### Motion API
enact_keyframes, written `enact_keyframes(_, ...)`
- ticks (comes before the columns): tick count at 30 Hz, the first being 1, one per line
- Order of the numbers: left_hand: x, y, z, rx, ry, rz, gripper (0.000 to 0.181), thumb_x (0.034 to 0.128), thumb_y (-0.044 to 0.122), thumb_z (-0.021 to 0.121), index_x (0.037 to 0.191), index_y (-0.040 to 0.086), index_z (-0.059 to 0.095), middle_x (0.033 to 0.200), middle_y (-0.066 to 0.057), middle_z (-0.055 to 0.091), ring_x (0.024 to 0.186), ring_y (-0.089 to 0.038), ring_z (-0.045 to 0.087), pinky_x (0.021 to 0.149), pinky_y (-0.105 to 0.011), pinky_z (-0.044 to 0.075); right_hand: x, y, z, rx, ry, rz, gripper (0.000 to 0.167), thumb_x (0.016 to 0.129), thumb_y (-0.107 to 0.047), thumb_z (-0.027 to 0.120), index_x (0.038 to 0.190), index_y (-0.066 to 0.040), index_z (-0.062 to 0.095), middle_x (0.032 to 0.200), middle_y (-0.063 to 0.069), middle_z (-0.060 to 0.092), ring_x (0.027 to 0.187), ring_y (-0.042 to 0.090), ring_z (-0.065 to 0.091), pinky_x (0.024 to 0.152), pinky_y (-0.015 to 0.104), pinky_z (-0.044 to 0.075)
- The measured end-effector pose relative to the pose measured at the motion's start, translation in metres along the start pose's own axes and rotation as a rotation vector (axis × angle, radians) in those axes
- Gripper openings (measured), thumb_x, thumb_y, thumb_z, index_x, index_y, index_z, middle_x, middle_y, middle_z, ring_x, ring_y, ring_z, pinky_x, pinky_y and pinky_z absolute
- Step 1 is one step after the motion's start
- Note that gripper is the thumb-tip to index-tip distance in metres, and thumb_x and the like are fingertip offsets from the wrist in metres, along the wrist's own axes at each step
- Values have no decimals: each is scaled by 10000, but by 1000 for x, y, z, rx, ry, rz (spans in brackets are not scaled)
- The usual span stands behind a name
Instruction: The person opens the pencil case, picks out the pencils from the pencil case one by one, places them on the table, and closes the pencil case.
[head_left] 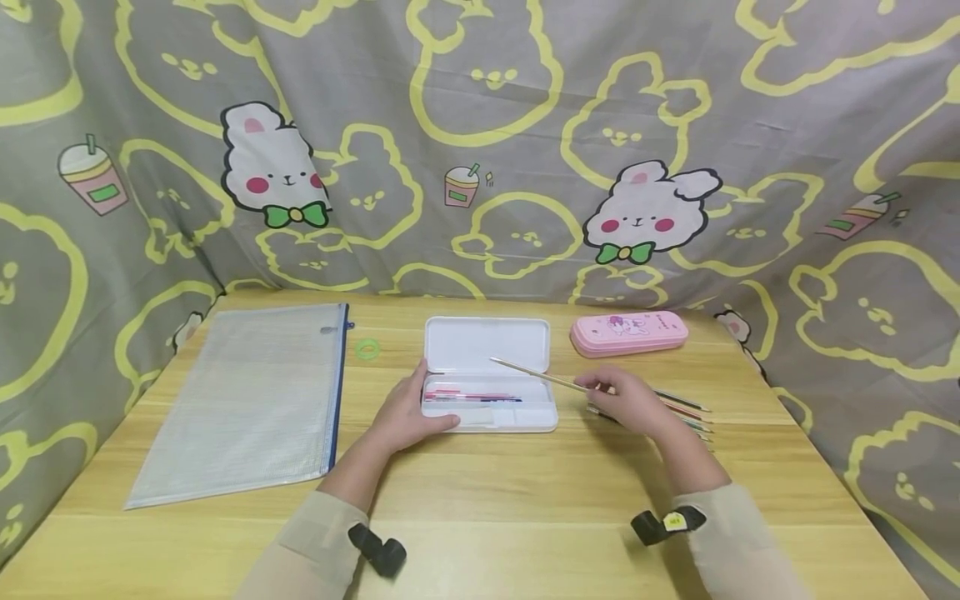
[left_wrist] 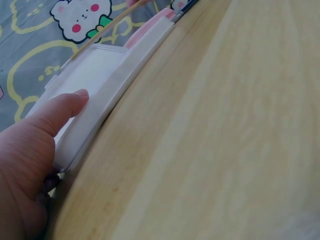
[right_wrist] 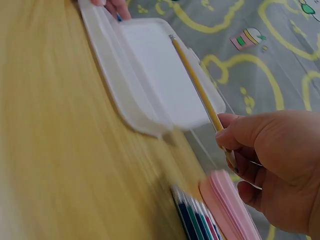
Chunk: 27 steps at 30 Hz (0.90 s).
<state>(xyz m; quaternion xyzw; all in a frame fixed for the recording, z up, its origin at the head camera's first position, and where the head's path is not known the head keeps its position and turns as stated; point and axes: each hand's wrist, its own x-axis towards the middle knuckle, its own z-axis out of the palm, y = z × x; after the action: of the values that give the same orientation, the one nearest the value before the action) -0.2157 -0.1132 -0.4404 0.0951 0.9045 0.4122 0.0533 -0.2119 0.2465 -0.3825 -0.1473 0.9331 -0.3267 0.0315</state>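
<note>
A white pencil case (head_left: pixel 487 344) lies with its lid raised on the table, several pens (head_left: pixel 465 396) in its back compartment. My left hand (head_left: pixel 408 410) grips the case's left end, thumb over the front rim and fingers along the far side. Between thumb and fingers, my right hand (head_left: pixel 621 402) pinches a yellow pencil (right_wrist: pixel 196 84) near one end. The pencil slants over the case, its other end above the opened lid. Several coloured pencils (right_wrist: pixel 192 215) lie on the table beneath and beyond the right hand, partly hidden by it in the head view.
A pink pencil case (head_left: pixel 630 333) stands shut at the back right. To the left lies a translucent zip pouch (head_left: pixel 247 400) with a blue edge, and a green ring (head_left: pixel 367 348) rests beside it. A patterned curtain (head_left: pixel 517 242) hangs behind the wooden table (head_left: pixel 517 517).
</note>
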Motion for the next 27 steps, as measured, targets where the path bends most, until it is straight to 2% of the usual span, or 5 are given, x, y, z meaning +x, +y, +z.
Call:
enact_keyframes(6, 0, 1, -1, -8, -2, 3, 1197, 723, 477, 810, 1573, 30, 95, 1554, -261, 306, 1407, -416, 357, 1149, -561, 311, -28, 19, -12, -46, 73, -1, 201, 934, -63, 608, 1105, -52, 712, 1030, 92, 687, 888, 134, 559, 765, 297, 467)
enact_keyframes(9, 0, 1, -1, -8, -4, 0, 1195, 725, 478, 809, 1574, 36, 94, 1556, -257, 305, 1411, -414, 354, 1151, -557, 310, -43, 27, -18, -63, 92, 37, 196, 943, -81, 612, 1110, -56, 711, 1048, 96, 682, 884, 119, 546, 741, 271, 465)
enact_keyframes(17, 0, 1, -1, 1, -5, -1, 1192, 733, 481, 803, 1574, 32, 87, 1565, -263, 286, 1424, -429, 329, 1153, -563, 302, -75, 46, -29, -79, 95, 106, 209, 945, -75, 613, 1127, -24, 703, 1094, 146, 664, 863, 77, 523, 700, 233, 469)
enact_keyframes(22, 1, 0, -1, 0, -6, -3, 1188, 734, 479, 803, 1574, 34, 89, 1562, -262, 291, 1419, -427, 337, 1152, -564, 303, -89, 58, -31, -127, 105, 135, 198, 948, -86, 611, 1115, -56, 714, 1143, 150, 667, 921, 50, 538, 740, 229, 486)
enact_keyframes(27, 0, 1, 0, -3, -6, -7, 1193, 731, 476, 808, 1575, 38, 87, 1565, -262, 288, 1425, -424, 329, 1159, -555, 297, -102, 66, -32, -123, 91, 157, 198, 951, -121, 618, 1116, -69, 713, 1116, 125, 675, 918, 42, 555, 732, 212, 488)
